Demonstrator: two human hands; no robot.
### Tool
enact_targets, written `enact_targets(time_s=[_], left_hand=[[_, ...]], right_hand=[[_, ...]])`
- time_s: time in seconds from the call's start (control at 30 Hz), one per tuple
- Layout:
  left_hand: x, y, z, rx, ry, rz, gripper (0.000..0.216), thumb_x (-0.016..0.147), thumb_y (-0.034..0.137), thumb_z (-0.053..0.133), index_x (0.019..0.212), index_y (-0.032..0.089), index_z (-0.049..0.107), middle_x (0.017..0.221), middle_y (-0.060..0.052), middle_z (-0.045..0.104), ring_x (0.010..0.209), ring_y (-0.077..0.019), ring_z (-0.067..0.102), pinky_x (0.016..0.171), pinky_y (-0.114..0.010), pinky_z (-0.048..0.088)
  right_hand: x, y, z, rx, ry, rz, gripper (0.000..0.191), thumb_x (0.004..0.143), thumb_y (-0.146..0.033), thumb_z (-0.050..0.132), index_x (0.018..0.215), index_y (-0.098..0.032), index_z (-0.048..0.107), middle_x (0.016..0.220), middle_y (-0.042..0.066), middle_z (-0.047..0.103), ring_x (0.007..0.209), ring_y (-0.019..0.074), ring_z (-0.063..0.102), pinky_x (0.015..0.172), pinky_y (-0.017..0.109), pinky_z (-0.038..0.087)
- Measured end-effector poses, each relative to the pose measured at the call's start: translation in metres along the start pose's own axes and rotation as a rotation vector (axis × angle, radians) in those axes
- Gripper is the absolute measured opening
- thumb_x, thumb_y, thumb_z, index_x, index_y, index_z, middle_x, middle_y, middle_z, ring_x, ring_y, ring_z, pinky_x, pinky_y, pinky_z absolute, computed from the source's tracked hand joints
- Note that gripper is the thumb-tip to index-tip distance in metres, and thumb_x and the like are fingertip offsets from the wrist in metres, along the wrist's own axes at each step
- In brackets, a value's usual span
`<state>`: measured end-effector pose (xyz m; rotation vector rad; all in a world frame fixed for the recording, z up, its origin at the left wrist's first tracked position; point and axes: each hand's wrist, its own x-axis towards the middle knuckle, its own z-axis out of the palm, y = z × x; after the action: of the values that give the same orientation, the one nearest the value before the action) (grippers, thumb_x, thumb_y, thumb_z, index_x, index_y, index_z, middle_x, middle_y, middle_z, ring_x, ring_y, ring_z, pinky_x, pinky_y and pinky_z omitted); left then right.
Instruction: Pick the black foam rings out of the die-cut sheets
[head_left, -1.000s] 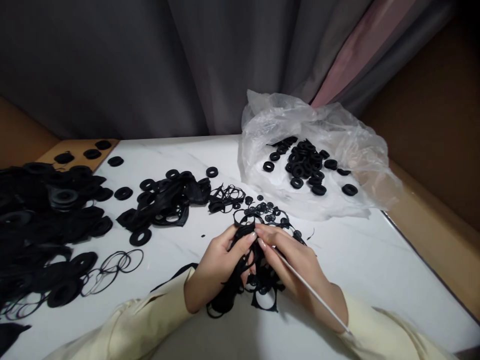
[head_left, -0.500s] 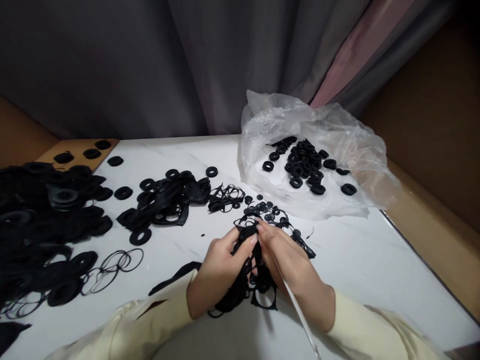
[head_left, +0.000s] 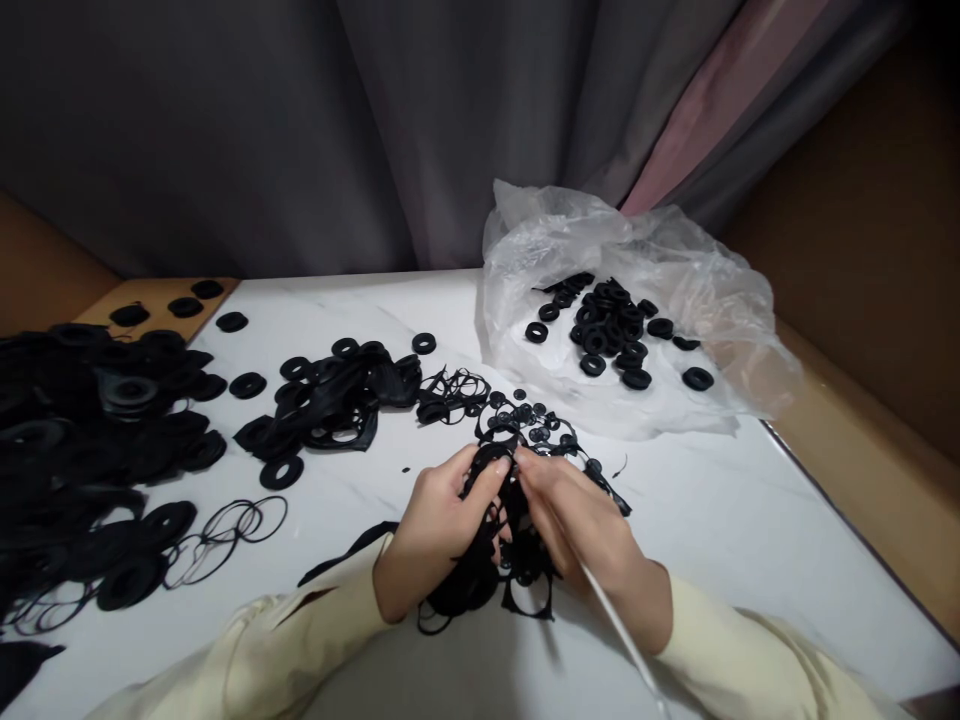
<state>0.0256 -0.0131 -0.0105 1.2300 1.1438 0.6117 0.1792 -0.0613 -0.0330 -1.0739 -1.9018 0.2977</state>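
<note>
My left hand (head_left: 431,540) and my right hand (head_left: 589,545) meet at the fingertips over a tangled black rubber sheet (head_left: 510,560) punched with round holes. Both hands pinch its upper edge near the middle of the white table (head_left: 750,540). A thin white stick (head_left: 622,640) lies along my right hand and wrist, with its front end hidden among the fingers. Small black discs and thin scraps (head_left: 532,425) lie just beyond my fingertips.
A crumpled clear plastic bag (head_left: 720,300) at the back right holds several black rubber rings (head_left: 615,335). A heap of black rubber pieces (head_left: 75,440) fills the left. More rings and scrap (head_left: 337,405) lie at centre left, and thin black loops (head_left: 225,530) nearer me.
My fingertips have shifted slightly along the top edge of the black sheet. The white stick has swung so that its rear end points more towards me.
</note>
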Motion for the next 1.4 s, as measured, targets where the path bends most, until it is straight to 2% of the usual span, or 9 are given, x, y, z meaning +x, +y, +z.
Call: enact_targets(time_s=[0.17, 0.33, 0.53, 0.73, 0.9, 1.0, 1.13, 1.27, 1.4], left_hand=[[-0.005, -0.002, 0.001, 0.023, -0.002, -0.006, 0.031, 0.083, 0.045, 0.054, 0.069, 0.019, 0.046, 0.047, 0.006, 0.055, 0.036, -0.0121, 0.054, 0.034, -0.021, 0.045], [-0.008, 0.002, 0.000, 0.116, -0.003, 0.001, 0.024, 0.083, 0.039, 0.054, 0.071, 0.019, 0.050, 0.046, 0.007, 0.055, 0.037, -0.0106, 0.054, 0.036, -0.018, 0.046], [-0.007, 0.005, -0.002, 0.131, -0.066, -0.038, 0.020, 0.081, 0.036, 0.055, 0.074, 0.018, 0.053, 0.048, 0.006, 0.056, 0.036, -0.0120, 0.055, 0.035, -0.020, 0.047], [-0.005, 0.005, -0.007, 0.042, -0.161, -0.053, 0.021, 0.078, 0.035, 0.058, 0.068, 0.018, 0.051, 0.050, 0.005, 0.054, 0.038, -0.0136, 0.056, 0.037, -0.023, 0.050], [-0.003, 0.006, -0.014, 0.064, -0.274, 0.010, 0.022, 0.078, 0.033, 0.059, 0.065, 0.017, 0.053, 0.054, 0.004, 0.055, 0.039, -0.0136, 0.058, 0.037, -0.022, 0.049], [-0.003, 0.005, -0.014, 0.076, -0.278, 0.038, 0.023, 0.078, 0.033, 0.059, 0.064, 0.017, 0.052, 0.053, 0.004, 0.055, 0.041, -0.0135, 0.058, 0.038, -0.022, 0.050], [-0.001, 0.002, -0.010, 0.000, -0.227, 0.008, 0.023, 0.083, 0.040, 0.056, 0.076, 0.019, 0.049, 0.053, 0.004, 0.058, 0.040, -0.0132, 0.058, 0.037, -0.021, 0.048], [0.004, -0.001, -0.009, -0.178, -0.228, 0.003, 0.028, 0.084, 0.043, 0.056, 0.098, 0.022, 0.044, 0.050, 0.005, 0.058, 0.036, -0.0139, 0.056, 0.034, -0.021, 0.046], [0.008, 0.002, -0.014, -0.308, -0.282, -0.018, 0.032, 0.084, 0.036, 0.059, 0.108, 0.020, 0.046, 0.051, 0.005, 0.057, 0.036, -0.0117, 0.054, 0.035, -0.019, 0.045]], right_hand=[[0.008, -0.001, -0.005, 0.125, -0.052, 0.086, 0.039, 0.091, -0.008, 0.041, 0.129, -0.020, 0.040, 0.117, 0.012, 0.058, 0.111, 0.0204, 0.054, 0.092, 0.035, 0.050], [0.016, -0.008, -0.006, 0.203, -0.057, 0.259, 0.018, 0.094, -0.014, 0.040, 0.106, -0.020, 0.052, 0.099, 0.006, 0.064, 0.092, 0.0147, 0.063, 0.084, 0.026, 0.051], [0.017, -0.009, -0.011, 0.243, -0.081, 0.355, 0.016, 0.094, -0.017, 0.040, 0.101, -0.022, 0.053, 0.101, 0.003, 0.065, 0.090, 0.0137, 0.065, 0.081, 0.023, 0.050], [0.023, -0.010, -0.014, 0.196, -0.082, 0.290, 0.024, 0.093, -0.015, 0.041, 0.113, -0.020, 0.053, 0.096, 0.005, 0.065, 0.089, 0.0138, 0.064, 0.081, 0.023, 0.050], [0.022, -0.009, -0.013, 0.184, -0.067, 0.269, 0.022, 0.094, -0.016, 0.041, 0.111, -0.019, 0.054, 0.097, 0.005, 0.066, 0.087, 0.0136, 0.065, 0.079, 0.023, 0.051], [0.017, -0.007, -0.010, 0.148, -0.059, 0.248, 0.023, 0.094, -0.015, 0.040, 0.114, -0.019, 0.051, 0.096, 0.005, 0.065, 0.085, 0.0139, 0.064, 0.077, 0.024, 0.052], [0.010, -0.003, -0.004, 0.009, -0.009, 0.121, 0.032, 0.093, -0.010, 0.040, 0.123, -0.017, 0.044, 0.102, 0.011, 0.063, 0.086, 0.0179, 0.060, 0.075, 0.031, 0.053], [0.007, -0.004, 0.001, -0.149, 0.082, -0.040, 0.039, 0.089, -0.004, 0.044, 0.126, -0.014, 0.038, 0.095, 0.014, 0.063, 0.072, 0.0194, 0.055, 0.062, 0.033, 0.051], [0.009, -0.008, 0.001, -0.127, 0.065, 0.004, 0.031, 0.088, -0.003, 0.044, 0.118, -0.014, 0.044, 0.092, 0.013, 0.063, 0.076, 0.0204, 0.058, 0.064, 0.033, 0.052]])
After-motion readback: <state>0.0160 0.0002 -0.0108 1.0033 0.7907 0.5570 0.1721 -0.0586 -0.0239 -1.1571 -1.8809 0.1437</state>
